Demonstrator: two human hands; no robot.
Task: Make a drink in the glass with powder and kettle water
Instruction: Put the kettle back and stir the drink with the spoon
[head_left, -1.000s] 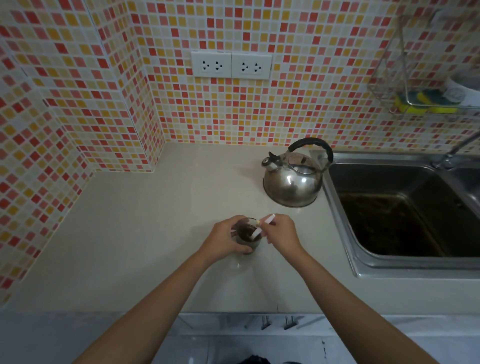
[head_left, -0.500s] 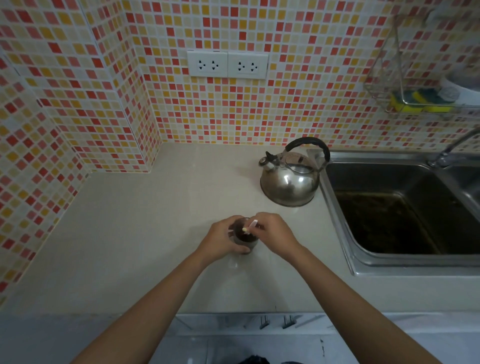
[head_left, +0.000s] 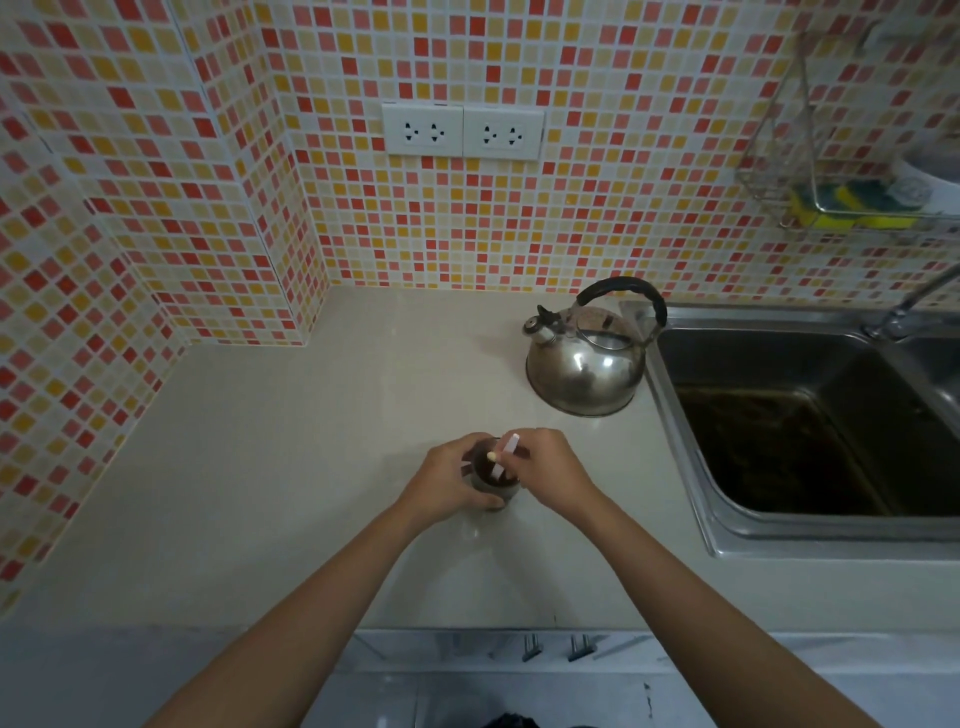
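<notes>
Both hands met at the glass (head_left: 491, 480) on the desk (head_left: 260, 467): the left hand (head_left: 449, 480) wrapped it, the right hand (head_left: 550, 475) pinched a white stirrer (head_left: 504, 460) dipped in dark liquid. Stirring would go best gently, glass steadied, kettle (head_left: 587, 364) parked behind right.

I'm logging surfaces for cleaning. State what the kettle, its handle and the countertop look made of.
Kettle: polished metal, probably stainless steel; its body mirrors the room.
Kettle handle: matte black, likely plastic or rubber over metal; no shine.
Countertop: smooth pale beige with a soft sheen, possibly stone or large tile; cannot tell which.
</notes>
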